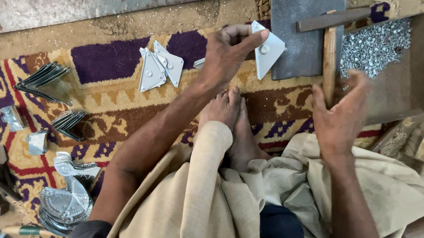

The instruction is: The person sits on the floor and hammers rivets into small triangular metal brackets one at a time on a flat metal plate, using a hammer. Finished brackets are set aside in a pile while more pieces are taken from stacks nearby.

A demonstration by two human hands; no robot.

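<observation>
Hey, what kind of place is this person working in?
Probably a small floor-level metal workshop. The left hand holds a triangular metal plate, the right hand grips a hammer over a steel block, and a tray of small rivets sits beside the rug.
</observation>
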